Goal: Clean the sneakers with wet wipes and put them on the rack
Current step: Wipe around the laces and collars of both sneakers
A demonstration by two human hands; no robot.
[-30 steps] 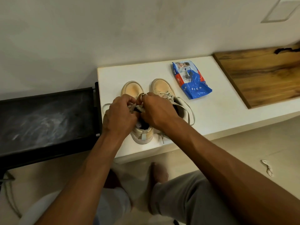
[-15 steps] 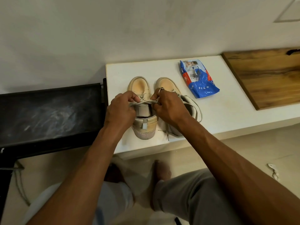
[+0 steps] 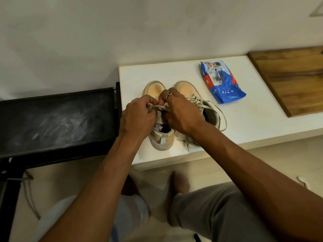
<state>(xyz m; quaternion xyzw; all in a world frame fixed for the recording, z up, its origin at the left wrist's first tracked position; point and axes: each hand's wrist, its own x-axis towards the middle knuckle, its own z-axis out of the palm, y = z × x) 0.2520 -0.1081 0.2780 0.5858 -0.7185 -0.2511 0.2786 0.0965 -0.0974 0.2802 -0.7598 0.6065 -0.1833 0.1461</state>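
Note:
Two beige sneakers stand side by side, toes to the wall, on a white platform (image 3: 244, 123). Over the left sneaker (image 3: 154, 88) my left hand (image 3: 138, 117) and my right hand (image 3: 180, 112) meet, and both pinch its pale laces (image 3: 158, 107) between thumb and fingers. The hands hide most of its tongue and opening. The right sneaker (image 3: 185, 87) has loose, untied laces trailing over the platform. A blue wet wipes pack (image 3: 221, 81) lies flat to the right of the sneakers. A black rack (image 3: 56, 123) stands against the platform's left side.
A wooden board (image 3: 293, 77) lies on the platform at the far right. A white wall rises behind everything. My knees and a bare foot (image 3: 180, 186) are on the tiled floor below. A crumpled white scrap (image 3: 303, 181) lies on the floor at right.
Half a second ago my hands held the lace stretched apart; now they have come together over the left sneaker's laces. The view has shifted slightly.

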